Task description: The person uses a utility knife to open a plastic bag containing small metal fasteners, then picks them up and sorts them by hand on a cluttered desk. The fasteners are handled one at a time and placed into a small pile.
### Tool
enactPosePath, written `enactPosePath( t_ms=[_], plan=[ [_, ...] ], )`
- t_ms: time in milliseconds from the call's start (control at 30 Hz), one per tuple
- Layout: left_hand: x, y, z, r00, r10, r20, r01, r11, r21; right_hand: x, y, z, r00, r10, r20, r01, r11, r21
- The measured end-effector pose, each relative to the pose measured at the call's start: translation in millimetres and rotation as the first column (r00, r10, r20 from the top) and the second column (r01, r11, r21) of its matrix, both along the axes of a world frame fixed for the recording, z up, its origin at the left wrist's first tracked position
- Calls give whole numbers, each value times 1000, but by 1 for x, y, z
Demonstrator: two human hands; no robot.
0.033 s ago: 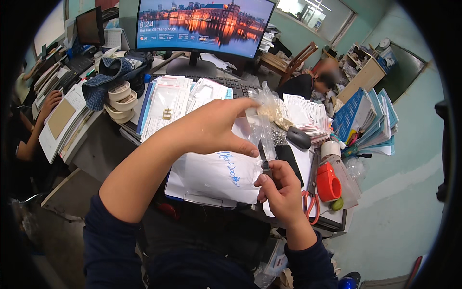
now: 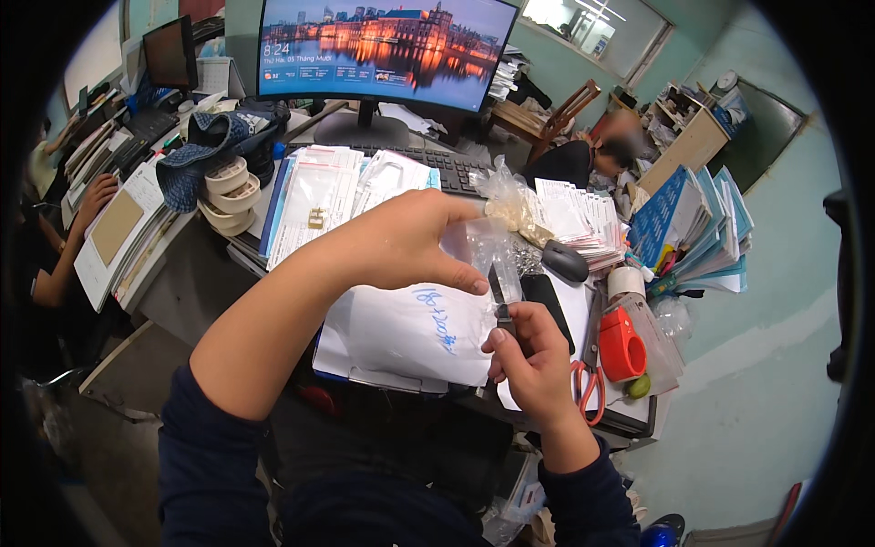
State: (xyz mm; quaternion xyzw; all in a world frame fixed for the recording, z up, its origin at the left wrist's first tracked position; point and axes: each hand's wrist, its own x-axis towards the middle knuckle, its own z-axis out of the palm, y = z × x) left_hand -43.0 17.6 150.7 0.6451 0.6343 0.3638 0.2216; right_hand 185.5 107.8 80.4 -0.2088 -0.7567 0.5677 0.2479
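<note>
A small clear plastic bag (image 2: 488,239) hangs between my two hands over the desk. My left hand (image 2: 401,242) curves round it, fingers at its far side and thumb at its near side. Low on the bag, my right hand (image 2: 533,356) pinches a small dark piece (image 2: 500,312) between thumb and bent fingers. Whether this piece sits inside the bag or against it, I cannot tell. Below both hands lies a full white packet (image 2: 410,333) with blue handwriting, resting on a clipboard (image 2: 397,377).
Behind are paper stacks (image 2: 314,196), a keyboard (image 2: 460,170) and a monitor (image 2: 383,55). To the right lie a black mouse (image 2: 565,262), dark phone (image 2: 545,305), red tape dispenser (image 2: 622,345) and orange-handled scissors (image 2: 589,394). Another person's hand (image 2: 96,194) rests at the left desk.
</note>
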Motion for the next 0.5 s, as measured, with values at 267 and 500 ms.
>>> enactPosePath(
  t_ms=[267, 500],
  plan=[
    [11, 14, -22, 814, 28, 580, 26, 996, -84, -11, 2, -7, 987, -57, -153, 49, 997, -58],
    [29, 24, -36, 695, 2, 719, 10, 1000, -12, -22, -14, -17, 928, -167, -334, 107, 976, -191]
  ],
)
